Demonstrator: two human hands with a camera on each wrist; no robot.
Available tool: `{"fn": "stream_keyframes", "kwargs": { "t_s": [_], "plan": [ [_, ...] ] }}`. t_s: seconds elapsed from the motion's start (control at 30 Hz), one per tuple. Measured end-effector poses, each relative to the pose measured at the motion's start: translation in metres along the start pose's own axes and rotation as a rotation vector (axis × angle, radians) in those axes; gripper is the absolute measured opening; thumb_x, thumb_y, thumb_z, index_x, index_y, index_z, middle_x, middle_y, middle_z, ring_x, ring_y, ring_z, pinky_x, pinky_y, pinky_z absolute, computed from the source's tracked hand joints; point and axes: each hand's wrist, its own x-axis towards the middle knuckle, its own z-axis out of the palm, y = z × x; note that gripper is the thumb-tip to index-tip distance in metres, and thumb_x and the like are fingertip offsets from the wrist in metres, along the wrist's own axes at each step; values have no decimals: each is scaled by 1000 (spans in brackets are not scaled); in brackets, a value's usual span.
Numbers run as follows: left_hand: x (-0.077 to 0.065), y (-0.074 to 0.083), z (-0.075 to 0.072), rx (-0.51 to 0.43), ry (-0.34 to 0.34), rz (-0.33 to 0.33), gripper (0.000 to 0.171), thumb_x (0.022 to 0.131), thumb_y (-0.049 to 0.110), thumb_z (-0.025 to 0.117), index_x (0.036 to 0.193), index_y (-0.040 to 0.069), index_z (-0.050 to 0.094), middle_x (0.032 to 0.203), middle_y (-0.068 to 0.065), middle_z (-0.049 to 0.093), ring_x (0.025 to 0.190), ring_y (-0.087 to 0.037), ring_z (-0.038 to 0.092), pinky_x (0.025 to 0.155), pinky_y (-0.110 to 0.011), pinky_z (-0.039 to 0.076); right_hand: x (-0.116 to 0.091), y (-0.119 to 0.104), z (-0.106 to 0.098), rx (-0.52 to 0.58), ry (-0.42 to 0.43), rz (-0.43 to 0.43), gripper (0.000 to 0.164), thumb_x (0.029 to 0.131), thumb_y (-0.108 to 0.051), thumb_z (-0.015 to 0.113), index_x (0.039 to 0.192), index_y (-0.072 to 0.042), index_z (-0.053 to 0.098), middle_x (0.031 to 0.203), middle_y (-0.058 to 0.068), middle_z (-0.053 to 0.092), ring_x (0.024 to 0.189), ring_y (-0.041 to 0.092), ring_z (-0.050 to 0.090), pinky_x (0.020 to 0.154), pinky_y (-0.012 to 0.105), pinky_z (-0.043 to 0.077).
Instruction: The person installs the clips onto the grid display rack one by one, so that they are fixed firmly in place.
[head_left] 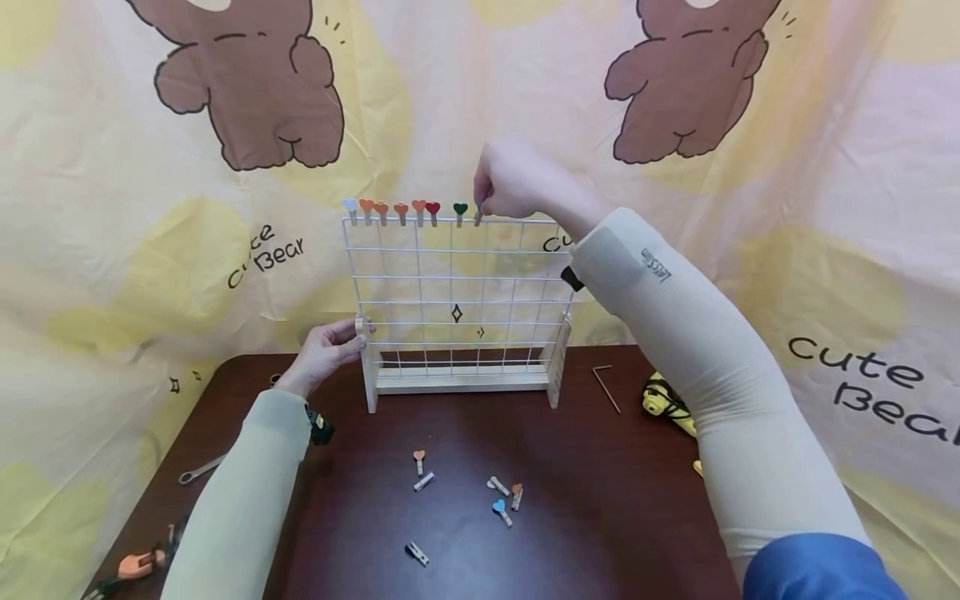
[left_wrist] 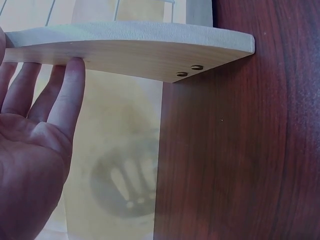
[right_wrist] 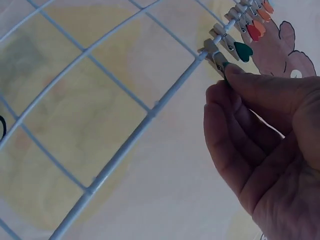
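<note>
A white wire grid stands upright in a wooden stand on the table. Along its top wire sits a row of heart-topped clothespins: white, several orange, a red one and a green one. My right hand pinches another clothespin by its upper end, its jaws at the top wire just right of the green one. The fingertips mostly cover its heart. My left hand holds the stand's left side post, fingers against the outer face and thumb toward the front edge.
Loose clothespins lie on the dark table, among them a blue-heart one and an orange-heart one. A hex key and a yellow tool lie at right. A wrench and an orange tool lie left.
</note>
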Motion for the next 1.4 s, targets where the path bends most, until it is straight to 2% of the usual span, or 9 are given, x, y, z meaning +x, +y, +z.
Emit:
{"fn": "stream_keyframes", "kwargs": {
  "t_s": [0.2, 0.33, 0.47, 0.53, 0.67, 0.83, 0.93, 1.17, 1.4],
  "plan": [
    [-2, -1, 0, 0, 0, 9, 57, 105, 13, 68, 154, -7, 47, 143, -13, 67, 128, -22, 65, 95, -27, 59, 5, -6, 3, 45, -24, 78, 14, 89, -8, 75, 99, -1, 82, 97, 13, 79, 90, 26, 70, 84, 39, 57],
    [-4, -5, 2, 9, 0, 1, 59, 105, 13, 68, 155, -9, 45, 142, -9, 69, 127, -19, 66, 96, -27, 59, -13, -9, 19, 68, 157, 125, 25, 95, -17, 74, 114, 0, 77, 97, 12, 76, 90, 25, 69, 91, 41, 56],
    [-8, -5, 3, 7, 2, -1, 60, 105, 12, 68, 155, -9, 44, 145, -15, 65, 128, -19, 66, 95, -27, 59, -42, -19, 61, 39, 440, -111, 14, 98, -17, 72, 99, -4, 78, 82, 7, 76, 73, 19, 70, 73, 34, 60],
    [-9, -5, 2, -1, 3, 4, 59, 105, 13, 69, 155, -8, 45, 142, -10, 69, 127, -18, 66, 95, -27, 59, -57, -23, 93, 60, 455, -244, 11, 98, -16, 72, 93, -8, 77, 78, 3, 76, 65, 13, 68, 62, 28, 58],
    [-11, -8, -1, -23, 3, 20, 58, 106, 12, 68, 155, -9, 45, 124, 11, 75, 119, -11, 69, 94, -25, 59, -89, -30, 170, 156, 165, -278, 8, 96, -18, 75, 89, -14, 77, 72, -8, 69, 60, 5, 59, 57, 25, 52],
    [-11, -10, -1, -46, 9, 30, 57, 105, 9, 68, 153, -12, 45, 122, 10, 76, 113, -8, 71, 92, -24, 60, -137, -44, 267, 221, -324, -89, 13, 89, -30, 86, 84, -22, 78, 72, -16, 66, 64, 2, 59, 61, 21, 52],
    [-9, -8, 0, -45, -5, 41, 56, 105, 9, 68, 153, -11, 46, 126, 6, 75, 117, -12, 70, 94, -25, 59, -161, -51, 306, 266, -482, 26, 16, 83, -31, 93, 84, -22, 79, 71, -18, 65, 64, 1, 60, 56, 19, 53],
    [-4, -3, 2, -25, 13, 33, 57, 105, 12, 69, 153, -10, 47, 122, 11, 76, 119, -14, 70, 93, -26, 60, -177, -55, 335, 384, -435, 72, 19, 78, -19, 96, 81, -21, 77, 67, -19, 65, 62, -2, 61, 57, 18, 52],
    [-1, -1, 2, -36, -11, 37, 53, 106, 9, 67, 153, -9, 48, 126, 7, 75, 123, -17, 69, 95, -26, 59, -170, -42, 312, 406, -269, -92, 12, 87, -10, 84, 99, -12, 85, 71, -17, 71, 64, -8, 62, 62, 13, 54]
  ]
}}
